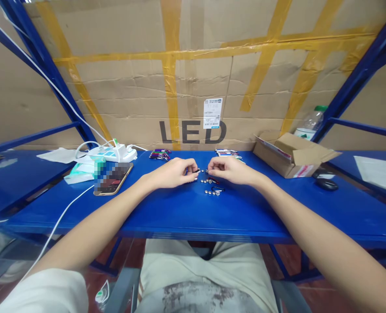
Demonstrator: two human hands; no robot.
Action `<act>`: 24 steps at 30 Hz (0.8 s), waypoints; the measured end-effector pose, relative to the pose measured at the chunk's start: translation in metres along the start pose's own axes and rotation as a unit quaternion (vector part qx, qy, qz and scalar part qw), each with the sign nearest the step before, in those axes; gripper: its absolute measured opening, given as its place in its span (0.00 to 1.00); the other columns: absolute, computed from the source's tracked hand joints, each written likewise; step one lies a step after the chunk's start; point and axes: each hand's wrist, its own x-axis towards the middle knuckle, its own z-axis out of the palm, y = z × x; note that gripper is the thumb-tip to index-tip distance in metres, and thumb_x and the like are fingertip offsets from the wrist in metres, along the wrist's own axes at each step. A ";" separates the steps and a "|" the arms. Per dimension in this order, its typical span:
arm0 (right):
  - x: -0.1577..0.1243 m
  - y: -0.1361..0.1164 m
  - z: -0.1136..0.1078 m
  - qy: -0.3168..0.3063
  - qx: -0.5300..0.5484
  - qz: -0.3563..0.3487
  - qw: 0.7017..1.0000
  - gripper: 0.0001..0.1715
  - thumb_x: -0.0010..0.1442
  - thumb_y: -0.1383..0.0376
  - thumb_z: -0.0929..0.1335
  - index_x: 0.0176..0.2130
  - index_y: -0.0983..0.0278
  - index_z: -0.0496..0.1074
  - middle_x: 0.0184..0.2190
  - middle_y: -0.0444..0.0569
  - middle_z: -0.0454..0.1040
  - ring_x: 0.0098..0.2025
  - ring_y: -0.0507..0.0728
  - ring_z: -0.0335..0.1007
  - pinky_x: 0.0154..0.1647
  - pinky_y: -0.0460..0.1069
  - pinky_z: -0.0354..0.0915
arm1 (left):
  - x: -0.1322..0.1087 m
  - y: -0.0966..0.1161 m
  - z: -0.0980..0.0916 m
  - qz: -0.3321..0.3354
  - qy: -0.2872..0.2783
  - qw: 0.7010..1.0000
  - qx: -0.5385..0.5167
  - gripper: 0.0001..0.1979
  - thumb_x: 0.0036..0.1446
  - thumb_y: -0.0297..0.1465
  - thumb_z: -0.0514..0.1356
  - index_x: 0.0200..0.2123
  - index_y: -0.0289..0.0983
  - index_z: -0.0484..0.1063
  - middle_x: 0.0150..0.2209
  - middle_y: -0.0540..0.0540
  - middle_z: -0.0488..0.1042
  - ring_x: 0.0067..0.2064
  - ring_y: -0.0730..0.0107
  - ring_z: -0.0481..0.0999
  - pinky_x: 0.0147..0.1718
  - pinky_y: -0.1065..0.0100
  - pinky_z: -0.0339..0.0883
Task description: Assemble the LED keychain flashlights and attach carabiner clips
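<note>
Both my hands rest on the blue table (193,213), close together at its middle. My left hand (176,171) has its fingers curled, the fingertips pinching a small silver piece I cannot make out. My right hand (228,168) is likewise curled in a pinch on something tiny. Just in front of the fingers lie several small silver button cells (209,180) and a dark key ring clip (217,190). Two small heaps of coloured keychain lights lie farther back, one at the left (160,154), one at the right (227,152).
A phone (113,179) lies left of my hand, beside a white power strip (112,153) with white cables and a teal packet (82,173). An open cardboard box (290,156), a plastic bottle (310,123) and a black mouse (326,184) are at right. Taped cardboard forms the back wall.
</note>
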 end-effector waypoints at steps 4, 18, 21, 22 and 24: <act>-0.003 -0.007 -0.003 -0.069 0.029 0.019 0.997 0.20 0.61 0.49 0.76 0.38 0.63 0.79 0.25 0.40 0.70 0.28 0.53 0.62 0.31 0.49 0.57 | 0.000 -0.001 -0.001 0.000 0.000 1.000 0.011 0.09 0.70 0.38 0.63 0.42 0.37 0.75 0.39 0.45 0.83 0.36 0.66 0.78 0.39 0.66 0.65; -0.003 -0.020 0.015 -0.134 -0.035 -0.014 0.990 0.10 0.61 0.58 0.76 0.34 0.61 0.79 0.26 0.40 0.68 0.28 0.53 0.66 0.32 0.48 0.58 | -0.001 -0.001 0.002 0.005 -0.009 1.000 0.009 0.11 0.70 0.40 0.62 0.43 0.38 0.76 0.36 0.47 0.81 0.35 0.66 0.77 0.36 0.67 0.64; -0.003 -0.020 0.015 -0.142 -0.027 -0.004 0.990 0.10 0.61 0.58 0.75 0.34 0.62 0.78 0.25 0.40 0.69 0.28 0.53 0.67 0.32 0.48 0.59 | -0.001 0.000 0.001 0.007 -0.002 1.000 0.022 0.10 0.70 0.39 0.62 0.43 0.38 0.76 0.37 0.47 0.81 0.35 0.67 0.77 0.36 0.67 0.64; -0.002 -0.020 0.015 -0.144 -0.025 -0.001 0.989 0.11 0.61 0.57 0.75 0.34 0.62 0.78 0.25 0.40 0.69 0.28 0.53 0.66 0.32 0.48 0.59 | -0.001 0.000 0.001 0.006 -0.002 1.000 0.027 0.10 0.70 0.39 0.62 0.43 0.38 0.76 0.37 0.47 0.81 0.34 0.67 0.77 0.36 0.67 0.64; -0.002 -0.020 0.015 -0.147 -0.025 0.002 0.989 0.11 0.62 0.57 0.75 0.33 0.62 0.78 0.25 0.40 0.69 0.28 0.53 0.66 0.31 0.48 0.59 | -0.002 0.001 0.001 0.005 -0.007 0.999 0.038 0.10 0.70 0.39 0.62 0.43 0.38 0.76 0.37 0.47 0.82 0.34 0.67 0.77 0.36 0.67 0.63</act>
